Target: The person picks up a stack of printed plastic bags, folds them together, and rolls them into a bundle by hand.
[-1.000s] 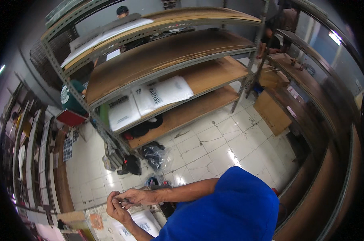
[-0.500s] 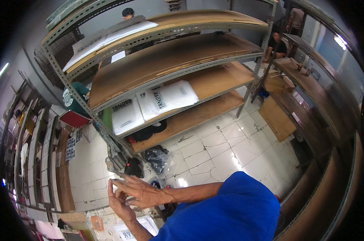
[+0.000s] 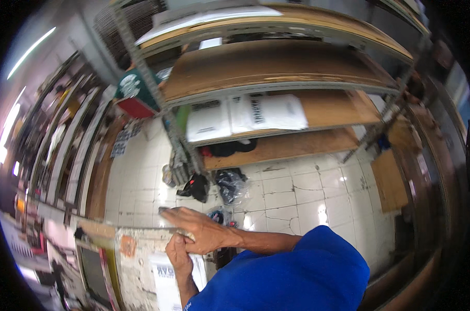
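Observation:
My right hand [image 3: 200,228] reaches left from the blue sleeve [image 3: 318,264], its fingers bent together. A small dark patch [image 3: 166,210] shows at its fingertips, too blurred to name. Just below, my left hand [image 3: 179,255] is closed and touches the underside of my right hand near the thumb. What lies between its fingers, if anything, is hidden. Under my left forearm, a white printed sheet or bag [image 3: 165,280] with dark lettering rests on a worn, stained tabletop [image 3: 136,274].
A metal-framed shelf unit [image 3: 276,85] stands ahead, with white printed stacks [image 3: 268,111] on a lower board. Dark bags [image 3: 231,184] lie on the tiled floor [image 3: 312,192]. An orange patch [image 3: 127,245] marks the tabletop. A person in green [image 3: 134,85] is behind the shelf's left end.
The view has swung left, so the shelf sits further right. My left hand's raised finger has folded down, and my right hand has slid further past it; the hands still touch.

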A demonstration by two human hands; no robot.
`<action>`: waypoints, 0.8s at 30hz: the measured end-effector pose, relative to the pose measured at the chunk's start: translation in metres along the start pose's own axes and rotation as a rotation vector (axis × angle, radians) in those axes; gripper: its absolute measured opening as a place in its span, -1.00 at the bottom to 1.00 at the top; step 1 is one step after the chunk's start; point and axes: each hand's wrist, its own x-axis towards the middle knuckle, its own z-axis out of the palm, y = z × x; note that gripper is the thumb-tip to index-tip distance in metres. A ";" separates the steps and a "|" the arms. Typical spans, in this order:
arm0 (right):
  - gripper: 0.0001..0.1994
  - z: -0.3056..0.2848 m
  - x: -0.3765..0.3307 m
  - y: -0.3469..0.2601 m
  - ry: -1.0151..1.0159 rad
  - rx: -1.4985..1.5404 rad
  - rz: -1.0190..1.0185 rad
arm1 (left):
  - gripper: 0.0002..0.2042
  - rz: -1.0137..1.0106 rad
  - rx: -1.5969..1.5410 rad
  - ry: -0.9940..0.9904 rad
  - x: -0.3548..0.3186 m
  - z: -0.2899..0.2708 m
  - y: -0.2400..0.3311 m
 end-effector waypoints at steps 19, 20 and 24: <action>-0.30 0.086 0.011 0.001 -0.911 1.270 0.570 | -0.76 -0.022 0.385 0.665 -0.079 -0.057 0.007; -0.27 0.095 0.014 -0.005 -0.923 1.284 0.532 | -0.78 -0.045 0.597 0.734 -0.086 -0.064 0.018; -0.13 0.132 0.009 -0.019 -1.005 1.246 0.537 | -0.80 0.098 0.559 0.932 -0.108 -0.091 -0.003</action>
